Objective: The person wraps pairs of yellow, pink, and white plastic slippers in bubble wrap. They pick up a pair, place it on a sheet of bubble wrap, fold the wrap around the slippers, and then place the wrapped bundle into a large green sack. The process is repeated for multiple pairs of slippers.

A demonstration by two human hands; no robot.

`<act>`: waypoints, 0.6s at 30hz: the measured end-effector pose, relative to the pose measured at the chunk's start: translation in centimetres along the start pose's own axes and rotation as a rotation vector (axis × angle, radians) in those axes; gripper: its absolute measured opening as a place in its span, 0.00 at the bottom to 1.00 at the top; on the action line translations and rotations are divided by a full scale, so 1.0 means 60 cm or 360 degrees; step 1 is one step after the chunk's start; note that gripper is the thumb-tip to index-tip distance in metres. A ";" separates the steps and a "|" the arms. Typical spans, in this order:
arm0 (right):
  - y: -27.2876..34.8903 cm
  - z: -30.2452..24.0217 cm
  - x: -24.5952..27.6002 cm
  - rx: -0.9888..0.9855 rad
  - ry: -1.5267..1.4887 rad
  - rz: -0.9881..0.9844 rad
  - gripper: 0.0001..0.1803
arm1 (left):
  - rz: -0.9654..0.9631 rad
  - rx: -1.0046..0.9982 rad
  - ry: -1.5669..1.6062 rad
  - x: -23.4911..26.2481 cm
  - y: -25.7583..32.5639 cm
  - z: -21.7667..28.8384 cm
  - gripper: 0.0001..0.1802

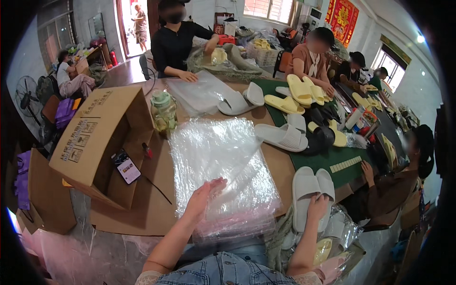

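Note:
A thick stack of clear plastic bags lies flat in front of me, its near edge pinkish. Over it is my left hand, fingers stretched out and nothing held; whether it touches the top bag I cannot tell. To the right, a pair of light grey slippers stands side by side, toes pointing away. My right hand is closed on this pair near the heel end, its fingertips partly hidden. Just below, more slippers in clear plastic lie near my right forearm.
An open cardboard box holds a phone; a jar of drink stands beside it. Grey slippers and yellow slippers crowd the green mat. Across the table, a person in black touches more plastic sheets; others sit right.

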State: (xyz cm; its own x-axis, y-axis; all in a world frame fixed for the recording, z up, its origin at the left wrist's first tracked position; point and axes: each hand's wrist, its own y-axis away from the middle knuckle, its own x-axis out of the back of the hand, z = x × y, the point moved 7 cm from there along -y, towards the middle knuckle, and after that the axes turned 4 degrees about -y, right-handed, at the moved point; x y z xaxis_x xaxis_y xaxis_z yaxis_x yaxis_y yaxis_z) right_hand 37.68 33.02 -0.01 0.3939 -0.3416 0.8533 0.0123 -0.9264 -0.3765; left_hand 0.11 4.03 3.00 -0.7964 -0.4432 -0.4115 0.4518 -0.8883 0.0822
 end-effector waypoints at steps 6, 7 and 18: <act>0.062 -0.083 0.105 0.0306 -0.0320 0.0465 0.27 | 0.0035 -0.0054 0.0851 -0.014 0.000 0.053 0.32; 0.084 -0.120 0.126 0.0390 -0.0371 0.0542 0.29 | -0.0024 -0.0094 0.1018 -0.010 0.000 0.051 0.26; 0.360 -0.455 -0.100 -0.0913 -0.3134 -0.3059 0.47 | 0.0086 -0.0343 0.1429 -0.071 0.047 0.090 0.27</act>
State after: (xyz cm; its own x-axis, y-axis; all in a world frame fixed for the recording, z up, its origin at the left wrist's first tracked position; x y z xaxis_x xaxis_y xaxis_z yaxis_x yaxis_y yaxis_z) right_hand 10.50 10.75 -3.41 0.1186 0.3223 -0.9392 0.9929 -0.0417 0.1111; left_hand 2.63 2.74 9.93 -0.2024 -0.1439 -0.9687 0.6163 -0.7875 -0.0118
